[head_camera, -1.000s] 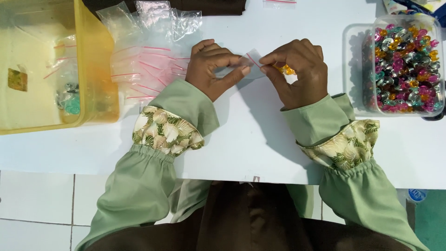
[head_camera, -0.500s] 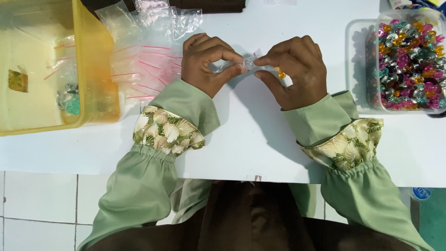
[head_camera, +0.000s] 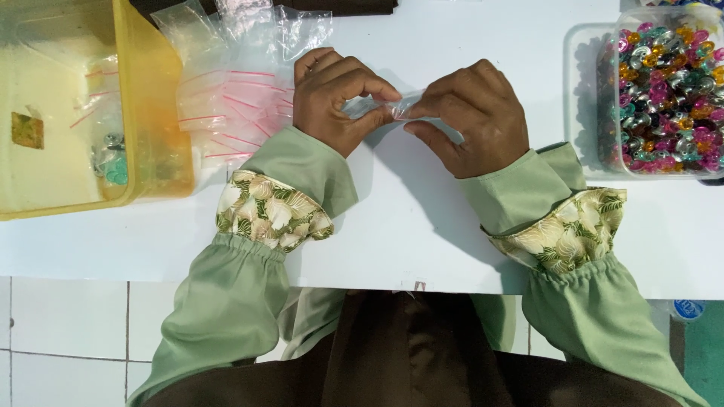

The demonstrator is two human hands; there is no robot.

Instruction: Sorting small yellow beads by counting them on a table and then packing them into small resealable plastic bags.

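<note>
Over a white table (head_camera: 422, 226), our left hand (head_camera: 335, 98) and right hand (head_camera: 471, 113) both pinch a small clear plastic zip bag (head_camera: 381, 108) held between them. We judge steady, even fingertip pressure along its top strip seals it best.

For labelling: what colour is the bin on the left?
Yellow, see-through bin, clear in the head view.

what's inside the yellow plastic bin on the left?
The yellow plastic bin holds a few small clear zip bags with red seal strips; one bag shows teal and grey pieces. The bin's translucent wall blurs the rest, so no count is possible.
</note>
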